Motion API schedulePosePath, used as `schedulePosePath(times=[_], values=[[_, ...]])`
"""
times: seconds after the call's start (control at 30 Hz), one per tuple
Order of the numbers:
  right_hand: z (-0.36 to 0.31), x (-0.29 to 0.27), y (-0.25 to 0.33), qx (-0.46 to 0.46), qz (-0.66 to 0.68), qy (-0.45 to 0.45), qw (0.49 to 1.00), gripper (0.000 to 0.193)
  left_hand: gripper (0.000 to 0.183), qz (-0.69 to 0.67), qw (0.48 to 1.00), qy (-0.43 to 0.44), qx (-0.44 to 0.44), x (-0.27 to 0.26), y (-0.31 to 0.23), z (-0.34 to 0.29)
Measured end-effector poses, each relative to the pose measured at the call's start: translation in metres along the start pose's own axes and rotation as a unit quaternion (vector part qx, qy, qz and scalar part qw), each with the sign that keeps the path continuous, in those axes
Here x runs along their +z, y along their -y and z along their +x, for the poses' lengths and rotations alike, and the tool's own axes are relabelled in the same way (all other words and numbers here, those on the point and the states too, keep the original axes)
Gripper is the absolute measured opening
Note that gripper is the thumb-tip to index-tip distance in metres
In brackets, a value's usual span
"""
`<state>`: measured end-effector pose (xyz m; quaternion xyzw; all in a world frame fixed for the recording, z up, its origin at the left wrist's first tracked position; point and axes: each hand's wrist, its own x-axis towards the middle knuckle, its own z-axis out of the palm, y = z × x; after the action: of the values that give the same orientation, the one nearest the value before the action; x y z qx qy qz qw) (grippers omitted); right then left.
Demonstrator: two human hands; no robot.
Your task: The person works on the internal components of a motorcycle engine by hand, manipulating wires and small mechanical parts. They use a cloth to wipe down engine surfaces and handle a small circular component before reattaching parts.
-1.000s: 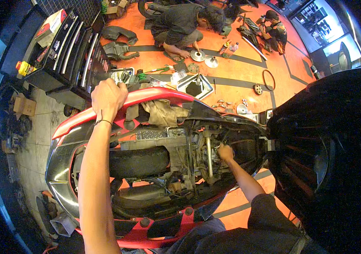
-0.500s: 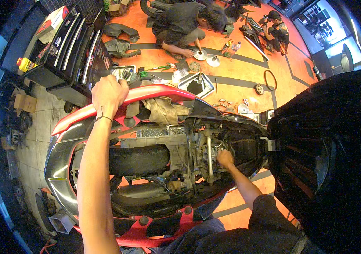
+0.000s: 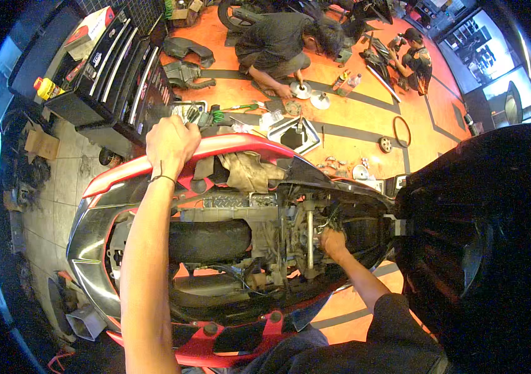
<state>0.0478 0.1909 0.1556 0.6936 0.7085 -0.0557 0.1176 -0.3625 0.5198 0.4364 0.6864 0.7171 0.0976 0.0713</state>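
A scooter stands before me with its black seat [image 3: 496,212] raised at the right and its inner bay exposed. My left hand [image 3: 170,143] is closed over the red body panel [image 3: 240,144] on the far side. Deep in the bay, my right hand [image 3: 334,243] is closed among the engine parts, just right of an upright silver bar [image 3: 310,240]. What its fingers hold is hidden. The dark rear tyre [image 3: 212,241] lies left of that bar. A dirty beige rag [image 3: 250,171] is tucked by the far panel.
A black tool chest [image 3: 106,78] stands at the far left, with a yellow bottle [image 3: 48,89] on it. Beyond the scooter, a person [image 3: 274,50] crouches over metal discs. A parts tray [image 3: 306,146], a belt [image 3: 402,131] and loose parts lie on the orange floor.
The view has shifted slightly, moving the scene a little right and down. My left hand stays on the red panel; my right hand remains in the bay, its wrist slightly turned.
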Motion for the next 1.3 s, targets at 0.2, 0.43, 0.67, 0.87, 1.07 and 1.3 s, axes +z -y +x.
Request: schedulePosePath(times=[0.2,0.43,0.67,0.87,1.07,1.3], values=[[0.029,-0.02,0.023,0.281,0.219,0.08,0.931,0.038,0.036,0.005,0.998,-0.054,0.015,0.006,0.009,-0.002],[0.003,-0.019,0.026,0.421,0.559,0.083,0.709,0.06,0.038,0.004,1.0,0.005,-0.006,-0.006,0.007,-0.001],[0.003,-0.047,0.038,0.199,0.111,0.164,0.96,0.056,0.036,0.018,1.0,-0.024,0.01,0.002,0.013,-0.003],[0.015,0.017,0.039,0.443,0.635,0.123,0.621,0.06,0.037,0.01,1.0,-0.015,0.006,-0.001,0.011,-0.002],[0.0,0.024,0.035,0.371,0.172,-0.016,0.912,0.052,0.037,-0.01,1.0,-0.017,0.015,0.003,0.007,-0.001],[-0.009,-0.009,0.008,0.046,0.139,0.193,0.97,0.044,0.037,0.016,1.0,-0.02,0.011,0.003,0.007,-0.001]])
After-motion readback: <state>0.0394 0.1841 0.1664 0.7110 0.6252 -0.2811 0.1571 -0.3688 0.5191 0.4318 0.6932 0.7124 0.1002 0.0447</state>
